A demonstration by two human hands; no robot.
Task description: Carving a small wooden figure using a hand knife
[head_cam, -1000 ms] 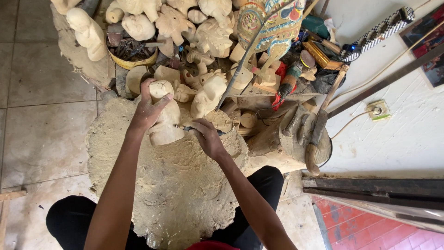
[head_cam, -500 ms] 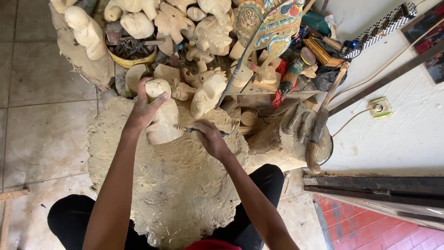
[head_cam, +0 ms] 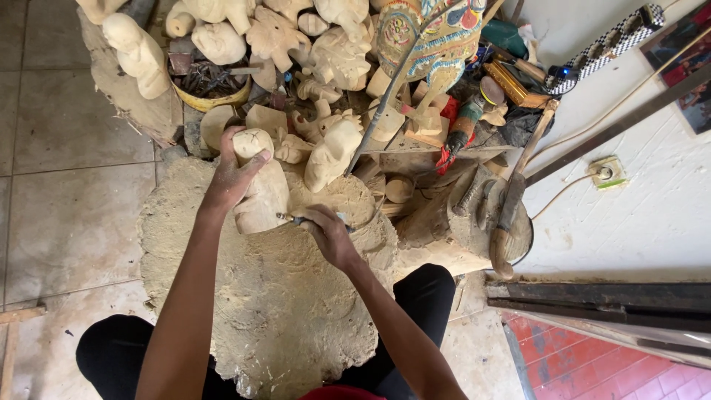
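Observation:
A pale wooden figure [head_cam: 261,194] stands on a broad, rough wooden block [head_cam: 281,311] between my knees. My left hand [head_cam: 231,172] grips the figure near its rounded head and steadies it. My right hand [head_cam: 326,231] is closed around a thin carving tool [head_cam: 290,218], whose metal tip touches the figure's right side low down. Both forearms reach forward over the block.
Several unpainted carved figures [head_cam: 333,52] crowd the far side, with a painted carving [head_cam: 437,37] behind them. A yellow bowl of tools [head_cam: 209,85] sits at the back left. A wooden mallet [head_cam: 511,207] lies on a stump at right. Tiled floor lies to the left.
My left hand has shifted slightly on the figure's head, and my right hand has drawn the tool a little along the figure's side. The view barely moved.

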